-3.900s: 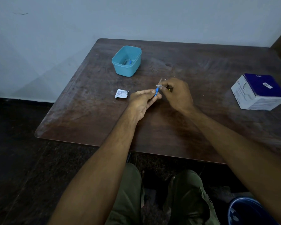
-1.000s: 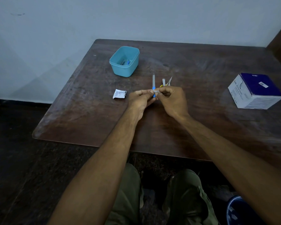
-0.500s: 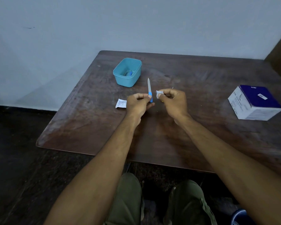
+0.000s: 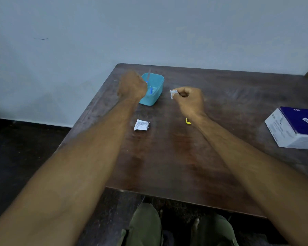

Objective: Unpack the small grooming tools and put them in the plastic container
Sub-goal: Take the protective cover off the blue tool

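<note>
A teal plastic container (image 4: 157,94) stands at the table's far left, with blue-handled tools lying inside. My left hand (image 4: 132,86) is at the container's left rim and grips a thin blue-handled tool (image 4: 148,78) that points up over the opening; the tool is blurred. My right hand (image 4: 188,100) hovers to the right of the container and pinches a small white wrapper scrap (image 4: 172,94). A yellow-handled tool (image 4: 188,121) lies on the table, mostly hidden under my right wrist.
A torn white packet (image 4: 141,124) lies on the dark wooden table (image 4: 167,157) between my forearms. A white and blue box (image 4: 294,127) sits at the right edge. The wall runs just behind the table.
My left hand has carried the blue-handled tool from the table's middle to the container. My right hand kept the white wrapper scrap. The camera tilted up.
</note>
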Tool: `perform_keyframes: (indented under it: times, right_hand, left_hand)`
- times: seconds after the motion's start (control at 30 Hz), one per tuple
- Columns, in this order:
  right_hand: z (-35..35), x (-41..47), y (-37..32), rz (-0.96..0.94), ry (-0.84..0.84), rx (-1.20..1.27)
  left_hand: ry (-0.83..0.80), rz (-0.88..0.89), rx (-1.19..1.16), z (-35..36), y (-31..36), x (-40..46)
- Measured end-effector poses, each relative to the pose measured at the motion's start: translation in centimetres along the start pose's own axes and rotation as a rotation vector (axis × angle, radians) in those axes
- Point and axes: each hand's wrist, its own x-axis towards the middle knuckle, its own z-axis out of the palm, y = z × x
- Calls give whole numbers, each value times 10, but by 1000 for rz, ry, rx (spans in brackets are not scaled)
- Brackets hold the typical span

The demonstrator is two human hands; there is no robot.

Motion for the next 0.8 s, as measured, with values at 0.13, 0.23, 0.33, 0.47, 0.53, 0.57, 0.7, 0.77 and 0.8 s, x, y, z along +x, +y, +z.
perform_keyframes:
  times: [0.13, 0.23, 0.33, 0.47, 0.53, 0.57, 0.7, 0.77, 0.8]
  right_hand:
    - [9, 21, 3, -14, -8, -55]
    - [18, 39, 4, -22, -16, -100]
    - [27, 50, 7, -38, -24, -154]
    - [38, 59, 17, -54, -34, -179]
    - [41, 62, 23, -48, -41, -174]
    - [43, 63, 26, -44, -42, -173]
    - [44, 62, 33, -46, -41, -175]
    - [43, 61, 35, -44, -46, -174]
    - [43, 60, 36, -43, -46, -173]
  left_hand:
    - [-46, 71, 171, -1, 7, 21]
    - [-83, 129, 343, 4, 8, 30]
    - [-74, 185, 523, 13, 5, 34]
    - [-70, 251, 679, 24, 0, 39]
    - [-76, 275, 719, 28, -2, 41]
    - [-76, 277, 737, 29, -3, 42]
    - [-64, 270, 799, 33, -3, 47]
    - [-67, 271, 814, 35, -4, 49]
    - [-63, 279, 820, 35, -4, 50]
